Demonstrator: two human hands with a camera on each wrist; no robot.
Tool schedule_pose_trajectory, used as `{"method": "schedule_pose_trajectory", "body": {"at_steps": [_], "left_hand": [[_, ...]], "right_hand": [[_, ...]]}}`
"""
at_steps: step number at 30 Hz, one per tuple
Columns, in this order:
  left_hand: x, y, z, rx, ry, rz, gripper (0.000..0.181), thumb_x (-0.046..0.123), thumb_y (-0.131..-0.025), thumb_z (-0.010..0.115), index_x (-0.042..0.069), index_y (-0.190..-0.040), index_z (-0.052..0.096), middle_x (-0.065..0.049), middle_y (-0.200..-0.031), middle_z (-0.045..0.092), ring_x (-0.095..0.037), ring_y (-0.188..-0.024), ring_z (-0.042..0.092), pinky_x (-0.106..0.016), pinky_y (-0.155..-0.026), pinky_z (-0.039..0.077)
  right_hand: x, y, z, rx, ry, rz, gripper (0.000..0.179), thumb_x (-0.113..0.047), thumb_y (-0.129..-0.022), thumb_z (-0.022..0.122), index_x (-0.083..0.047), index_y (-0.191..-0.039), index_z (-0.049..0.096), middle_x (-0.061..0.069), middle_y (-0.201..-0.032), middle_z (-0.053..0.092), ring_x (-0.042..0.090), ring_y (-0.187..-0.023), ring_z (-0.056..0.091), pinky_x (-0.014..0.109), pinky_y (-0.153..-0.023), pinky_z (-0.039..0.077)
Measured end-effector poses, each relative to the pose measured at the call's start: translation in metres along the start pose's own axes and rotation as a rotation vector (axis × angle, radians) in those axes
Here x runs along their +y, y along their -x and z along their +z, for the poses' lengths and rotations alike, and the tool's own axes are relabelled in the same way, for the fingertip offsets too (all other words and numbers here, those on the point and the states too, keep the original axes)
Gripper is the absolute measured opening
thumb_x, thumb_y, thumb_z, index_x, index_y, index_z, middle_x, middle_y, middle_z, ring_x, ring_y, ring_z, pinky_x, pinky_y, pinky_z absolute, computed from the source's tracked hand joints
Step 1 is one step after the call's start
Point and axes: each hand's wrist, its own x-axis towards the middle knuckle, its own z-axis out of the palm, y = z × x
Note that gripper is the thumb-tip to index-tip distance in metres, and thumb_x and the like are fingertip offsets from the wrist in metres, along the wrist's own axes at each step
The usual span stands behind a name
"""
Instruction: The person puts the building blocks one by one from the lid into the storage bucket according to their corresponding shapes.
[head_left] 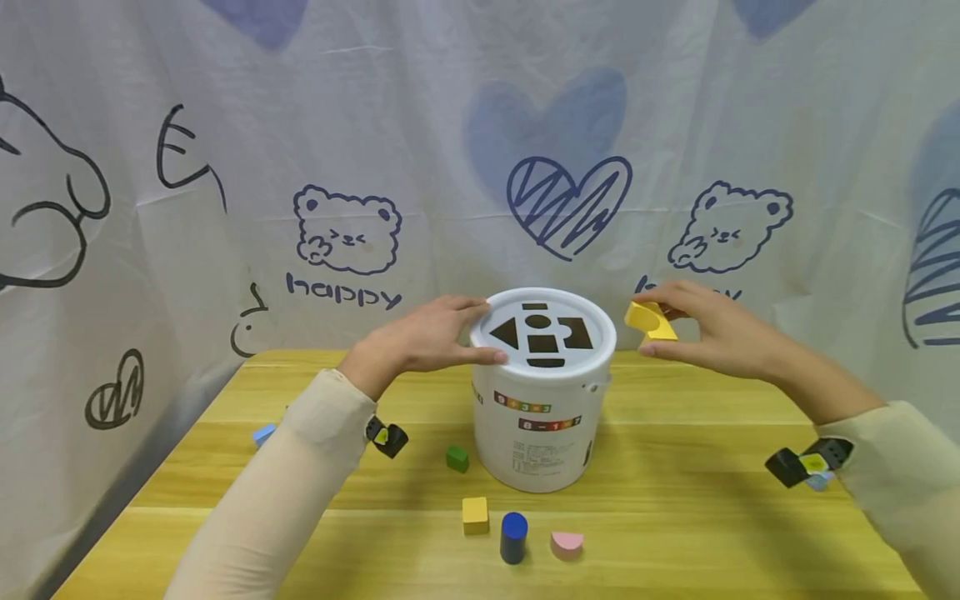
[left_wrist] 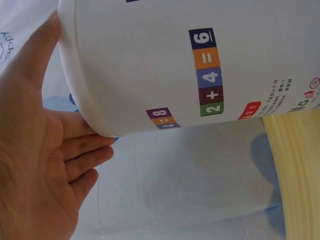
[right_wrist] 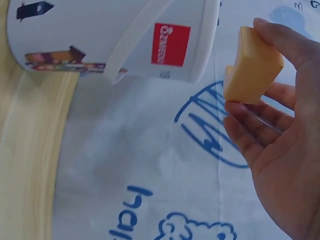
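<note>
A white bucket (head_left: 489, 433) stands upright on the table, its white lid (head_left: 606, 343) cut with several shaped holes. My left hand (head_left: 423, 335) rests against the lid's left edge, thumb lying on the near top and the other fingers touching the far side. In the left wrist view these fingers (left_wrist: 87, 150) are mostly straight along the rim. To the right of the bucket, apart from it and about lid height, my right hand (head_left: 705, 327) pinches a yellow block with a rounded notch (head_left: 642, 318) between thumb and fingers. The right wrist view shows the yellow block (right_wrist: 254, 67) from its solid side.
In front of the bucket on the wooden table (head_left: 675, 517) lie a green block (head_left: 457, 458), a yellow cube (head_left: 475, 516), a blue cylinder (head_left: 513, 537) and a pink half-round block (head_left: 566, 545). A light blue block (head_left: 264, 434) is at left. A printed curtain (head_left: 450, 150) hangs behind.
</note>
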Motion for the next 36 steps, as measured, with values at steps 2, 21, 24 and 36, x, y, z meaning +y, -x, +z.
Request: {"method": "schedule_pose_trajectory", "body": {"at_steps": [2,21,24,36], "left_hand": [[0.0,0.0,0.0,0.0,-0.009,0.001,0.104,0.085,-0.078,0.046,0.015,-0.154,0.032,-0.007,-0.157,0.031,-0.029,-0.143,0.027,-0.052,-0.115,0.025],[0.0,0.0,-0.001,-0.015,0.011,-0.009,0.107,0.086,-0.077,0.046,0.015,-0.155,0.03,-0.008,-0.159,0.027,-0.03,-0.143,0.027,-0.053,-0.115,0.025],[0.0,0.0,-0.001,-0.014,0.005,-0.01,0.108,0.087,-0.076,0.045,0.015,-0.155,0.031,-0.008,-0.158,0.028,-0.029,-0.143,0.027,-0.053,-0.115,0.025],[0.0,-0.001,-0.001,-0.016,0.011,-0.023,0.106,0.085,-0.077,0.047,0.015,-0.154,0.031,-0.007,-0.158,0.03,-0.028,-0.142,0.029,-0.051,-0.115,0.026]], "right_hand": [[-0.004,-0.006,0.0,-0.001,0.002,-0.003,0.06,-0.032,-0.085,0.078,-0.01,-0.136,0.056,0.002,-0.122,0.055,0.022,-0.11,0.054,0.052,-0.094,0.048],[-0.022,-0.052,0.026,-0.07,-0.018,0.076,0.07,-0.049,-0.085,0.073,-0.01,-0.14,0.052,0.01,-0.131,0.051,0.029,-0.114,0.051,0.055,-0.092,0.048],[-0.02,-0.057,0.03,-0.081,-0.01,0.087,0.073,-0.052,-0.085,0.071,-0.009,-0.141,0.051,0.011,-0.133,0.051,0.029,-0.116,0.05,0.055,-0.094,0.046],[-0.014,-0.067,0.047,-0.099,-0.007,0.108,0.076,-0.058,-0.082,0.072,-0.011,-0.139,0.055,0.007,-0.129,0.052,0.028,-0.116,0.051,0.055,-0.096,0.046]]}}
